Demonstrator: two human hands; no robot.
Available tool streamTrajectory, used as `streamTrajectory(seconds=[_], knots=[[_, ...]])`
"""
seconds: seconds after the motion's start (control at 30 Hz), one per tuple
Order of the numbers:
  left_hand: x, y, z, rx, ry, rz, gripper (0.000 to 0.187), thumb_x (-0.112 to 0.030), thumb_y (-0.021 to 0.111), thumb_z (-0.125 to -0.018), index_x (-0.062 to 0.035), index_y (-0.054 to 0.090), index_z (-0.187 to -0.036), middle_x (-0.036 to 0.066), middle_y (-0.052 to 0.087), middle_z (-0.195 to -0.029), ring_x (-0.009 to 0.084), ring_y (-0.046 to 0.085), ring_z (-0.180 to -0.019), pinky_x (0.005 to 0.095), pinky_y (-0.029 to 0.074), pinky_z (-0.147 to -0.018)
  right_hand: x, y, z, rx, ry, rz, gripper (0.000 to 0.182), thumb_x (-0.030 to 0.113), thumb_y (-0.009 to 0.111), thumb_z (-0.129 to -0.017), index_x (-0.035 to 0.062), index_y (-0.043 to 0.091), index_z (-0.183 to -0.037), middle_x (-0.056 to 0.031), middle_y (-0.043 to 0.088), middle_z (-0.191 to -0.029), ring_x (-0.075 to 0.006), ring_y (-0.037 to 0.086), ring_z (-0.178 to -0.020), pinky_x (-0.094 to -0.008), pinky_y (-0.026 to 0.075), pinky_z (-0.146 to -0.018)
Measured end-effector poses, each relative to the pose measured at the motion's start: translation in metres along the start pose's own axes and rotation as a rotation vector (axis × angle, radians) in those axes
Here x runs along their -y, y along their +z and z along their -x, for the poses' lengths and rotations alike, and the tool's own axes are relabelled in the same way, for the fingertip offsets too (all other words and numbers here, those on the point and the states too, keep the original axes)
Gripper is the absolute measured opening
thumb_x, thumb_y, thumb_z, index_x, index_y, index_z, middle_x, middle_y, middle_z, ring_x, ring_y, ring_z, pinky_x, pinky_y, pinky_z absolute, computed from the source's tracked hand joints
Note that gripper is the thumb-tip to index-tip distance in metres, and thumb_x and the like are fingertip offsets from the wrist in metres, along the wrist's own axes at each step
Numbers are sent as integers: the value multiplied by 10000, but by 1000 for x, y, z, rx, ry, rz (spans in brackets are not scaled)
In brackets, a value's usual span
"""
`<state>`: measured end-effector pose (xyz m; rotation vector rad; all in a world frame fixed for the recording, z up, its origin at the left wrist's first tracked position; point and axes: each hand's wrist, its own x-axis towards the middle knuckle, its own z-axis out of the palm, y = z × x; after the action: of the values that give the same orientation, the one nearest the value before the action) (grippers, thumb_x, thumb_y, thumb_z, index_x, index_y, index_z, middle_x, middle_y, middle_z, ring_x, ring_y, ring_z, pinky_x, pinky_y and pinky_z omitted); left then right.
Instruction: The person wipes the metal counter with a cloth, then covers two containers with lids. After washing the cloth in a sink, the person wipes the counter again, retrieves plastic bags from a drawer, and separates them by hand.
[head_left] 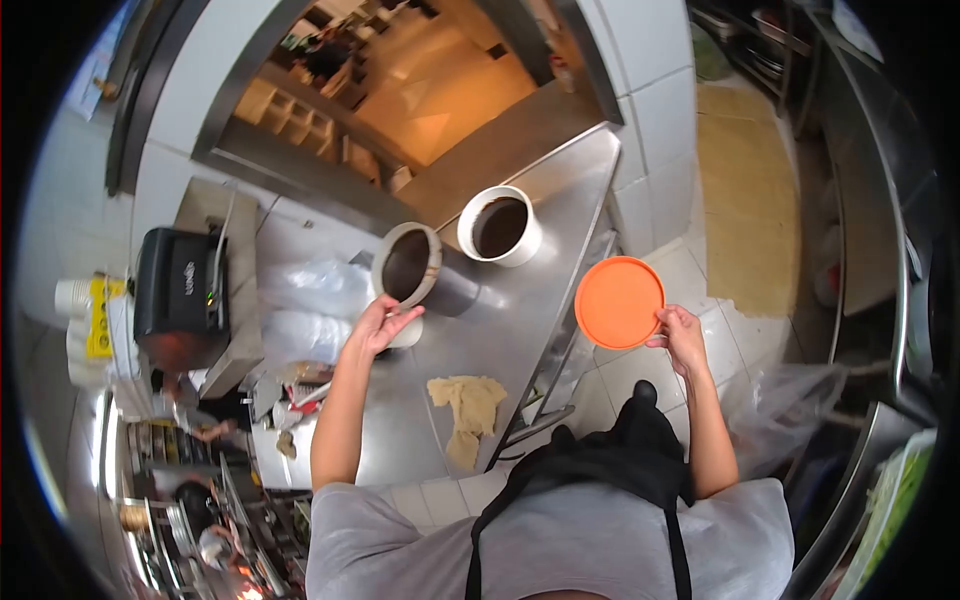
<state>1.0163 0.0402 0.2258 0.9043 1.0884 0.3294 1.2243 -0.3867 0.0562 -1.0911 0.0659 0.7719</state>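
My right hand (682,340) grips a round orange lid (620,303) by its edge, out in front of the counter and above the tiled floor. Over on the left, my left hand (380,327) has its fingers apart, right at the near rim of a round tub (434,262) of dark liquid. That hand covers part of the tub's side. A second white tub (524,243), also with dark liquid inside, stands uncovered beside it on the steel counter (545,215). A crumpled tan cloth (468,408) lies at the counter's near edge.
Clear plastic bags (315,300) lie left of the tubs. A black device (182,290) is mounted further left, near stacked white cups (75,300). Behind the counter a pass-through window (450,90) opens. Cardboard (745,200) covers floor at right; other people work at lower left.
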Motion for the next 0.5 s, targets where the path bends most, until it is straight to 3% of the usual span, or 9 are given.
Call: streamTrajectory(seconds=[0.1, 0.2, 0.33, 0.5], knots=[[9, 6, 25, -33, 4, 8, 147, 7, 468, -782, 48, 343, -717, 334, 477, -991, 491, 540, -965, 464, 529, -841, 5, 14, 1, 39, 24, -6, 124, 117, 520, -866, -4, 541, -883, -58, 590, -775, -122, 599, -641, -250, 539, -507], [18, -1, 29, 72, -21, 26, 161, -40, 475, -812, 50, 363, -739, 329, 489, -1001, 450, 559, -968, 433, 524, -859, 4, 27, 2, 81, 38, -14, 123, 114, 517, -865, -7, 540, -877, -54, 586, -769, -114, 588, -634, -249, 537, -510], [29, 4, 40, 102, 28, -23, 186, -115, 496, -840, 34, 406, -774, 315, 504, -1053, 386, 556, -1021, 404, 494, -903, -13, 14, -13, 16, -5, -40, 118, 115, 520, -858, 0, 543, -866, -48, 580, -765, -106, 567, -620, -244, 529, -504], [38, 0, 44, 91, 69, -59, 205, -172, 518, -858, 14, 457, -800, 291, 509, -1117, 350, 534, -1076, 408, 462, -931, -47, -40, -83, -416, -209, -49, 178, 135, 545, -834, -31, 564, -897, -55, 569, -727, -113, 546, -583, -240, 516, -490]])
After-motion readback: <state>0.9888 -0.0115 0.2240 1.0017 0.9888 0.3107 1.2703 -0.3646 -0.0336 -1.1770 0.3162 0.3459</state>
